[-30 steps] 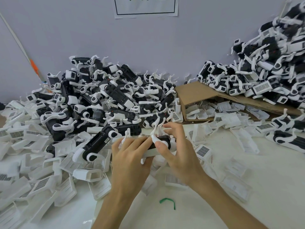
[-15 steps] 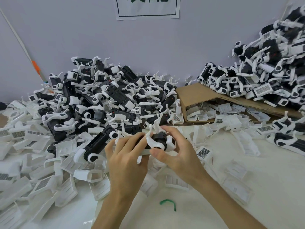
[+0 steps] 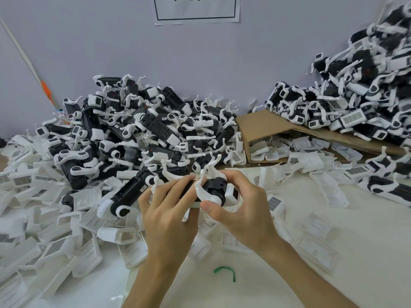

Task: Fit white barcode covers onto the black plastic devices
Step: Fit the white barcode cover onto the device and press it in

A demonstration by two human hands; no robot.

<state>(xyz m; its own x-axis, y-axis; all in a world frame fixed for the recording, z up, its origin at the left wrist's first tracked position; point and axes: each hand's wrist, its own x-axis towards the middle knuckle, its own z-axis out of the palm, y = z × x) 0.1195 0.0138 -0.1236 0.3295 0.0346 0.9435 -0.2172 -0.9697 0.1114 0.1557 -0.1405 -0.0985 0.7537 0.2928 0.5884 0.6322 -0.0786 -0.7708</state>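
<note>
Both hands hold one black plastic device with white curved arms, just above the table in the middle of the view. My left hand grips its left end, fingers curled over the top. My right hand grips the right end, thumb on the round white hinge and fingers wrapped behind. A white cover sits on the device's right end, partly hidden by my right fingers. Loose white barcode covers lie scattered at the left.
A large heap of black devices rises behind my hands. Another heap is piled on a cardboard sheet at the right, with covers beneath it. A small green strip lies near the front.
The device has been lifted slightly and turned between my hands. My right hand has shifted from pressing on top to wrapping round the right end.
</note>
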